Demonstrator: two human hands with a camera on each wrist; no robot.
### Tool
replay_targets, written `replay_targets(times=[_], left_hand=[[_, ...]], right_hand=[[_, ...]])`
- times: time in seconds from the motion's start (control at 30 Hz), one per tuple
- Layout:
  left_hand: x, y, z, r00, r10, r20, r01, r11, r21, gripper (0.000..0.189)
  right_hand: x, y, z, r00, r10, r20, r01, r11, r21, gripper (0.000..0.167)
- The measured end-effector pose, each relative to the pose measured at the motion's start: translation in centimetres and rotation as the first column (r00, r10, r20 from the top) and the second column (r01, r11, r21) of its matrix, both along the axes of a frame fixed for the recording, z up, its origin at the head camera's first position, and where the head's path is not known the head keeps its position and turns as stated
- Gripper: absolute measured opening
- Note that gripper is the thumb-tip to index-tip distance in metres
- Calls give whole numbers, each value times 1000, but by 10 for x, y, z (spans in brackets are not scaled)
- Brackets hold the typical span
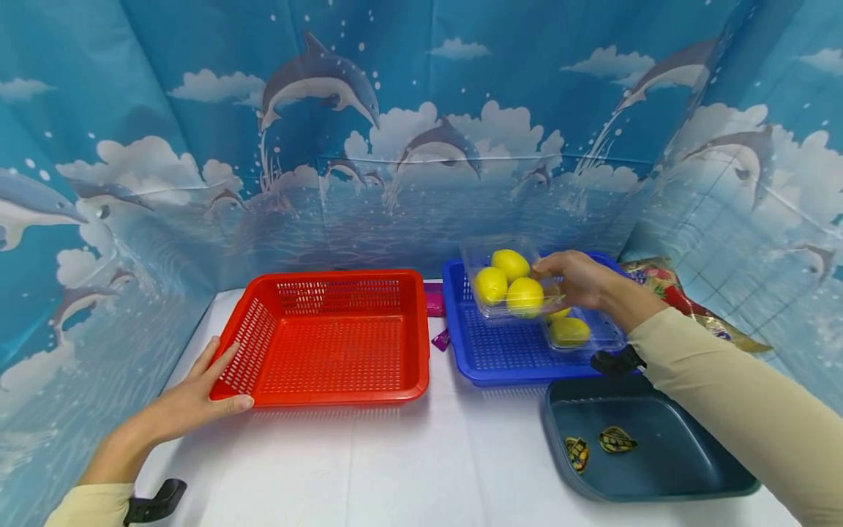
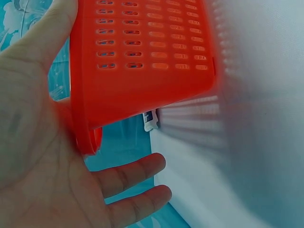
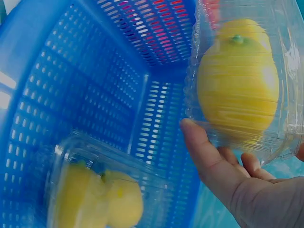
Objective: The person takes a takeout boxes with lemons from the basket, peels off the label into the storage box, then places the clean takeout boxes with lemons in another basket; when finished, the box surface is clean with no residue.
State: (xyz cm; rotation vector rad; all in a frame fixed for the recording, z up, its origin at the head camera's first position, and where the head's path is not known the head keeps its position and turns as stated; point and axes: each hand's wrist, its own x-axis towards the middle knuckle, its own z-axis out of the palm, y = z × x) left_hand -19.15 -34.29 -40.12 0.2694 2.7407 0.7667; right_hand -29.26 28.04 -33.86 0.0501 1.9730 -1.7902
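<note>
My right hand (image 1: pixel 575 279) grips a clear plastic box (image 3: pixel 285 121) of yellow lemons (image 3: pixel 237 85) by its edge, raised over the blue basket (image 1: pixel 469 366). Inside that basket lies a second clear box (image 3: pixel 85 137) with lemons (image 3: pixel 122 199) in it. On the left, my left hand (image 1: pixel 186 401) rests at the near left corner of the red basket (image 1: pixel 336 399). Its thumb lies along the front rim and its fingers are spread over the left side. In the left wrist view, two straight fingers (image 2: pixel 135 175) stretch out beside the basket's rim.
A dark teal tub (image 1: pixel 658 494) holding two small patterned packets (image 1: pixel 617 440) stands in front of the blue basket. Purple packets (image 1: pixel 435 301) lie between the baskets. A red and gold bag (image 1: pixel 685 296) leans at the right. Behind hangs a dolphin-print curtain (image 1: pixel 395 205).
</note>
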Motion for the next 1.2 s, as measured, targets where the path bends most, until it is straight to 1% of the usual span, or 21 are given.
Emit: replay_targets(times=[0.07,0.13,0.2,0.27,0.37,0.4,0.43,0.57,0.6,0.67,0.87,0.93,1.07,1.1,1.2], left_hand=[[0,0,-1,1000,-3,-3,3,1000,-1,110],[0,0,-1,1000,-1,-4,1,1000,-4,110],[0,1,-1,1000,0,-4,0,1000,-6,110],[1,0,-1,1000,4,1,-4,1000,-6,110],[0,0,-1,1000,1,2,-1,1000,-4,110],[0,0,-1,1000,1,1,-1,1000,-4,110],[0,-1,-1,1000,1,0,-1,1000,-5,110],[0,-1,-1,1000,8,4,-8,1000,-11,110],[0,-1,-1,1000,11,5,-11,1000,-11,110],[-1,-1,-1,1000,12,7,-12,1000,-10,110],[-1,-1,-1,1000,12,5,-12,1000,-7,111],[-1,-2,-1,1000,12,13,-12,1000,8,111],[1,-2,-3,1000,12,21,-13,1000,16,110],[1,-2,-4,1000,12,21,-12,1000,15,110],[1,-2,-4,1000,8,1,-8,1000,-6,109]], right_hand=[[-1,-3,-5,1000,6,12,-6,1000,15,29],[-1,-7,-10,1000,9,27,-9,1000,21,41],[-2,-11,-16,999,2,46,-3,1000,23,49],[-3,-14,-21,998,-9,59,8,1000,24,47],[-3,-15,-27,997,-37,68,35,999,19,37],[-3,-15,-29,997,-40,71,39,999,18,36],[-4,-16,-31,996,-41,74,40,999,16,36],[-4,-18,-37,994,-26,111,26,1000,-1,52],[-4,-19,-39,993,-26,119,26,1000,-3,54],[-5,-20,-43,991,-29,130,30,1000,-5,51],[-6,-21,-51,990,-60,127,61,998,-5,23],[-7,-21,-53,990,-57,129,59,998,-12,14],[-7,-21,-54,988,-44,148,46,999,-10,9],[-8,-21,-53,988,-35,152,37,999,-6,17],[-10,-21,-50,988,-8,155,6,1000,14,59]])
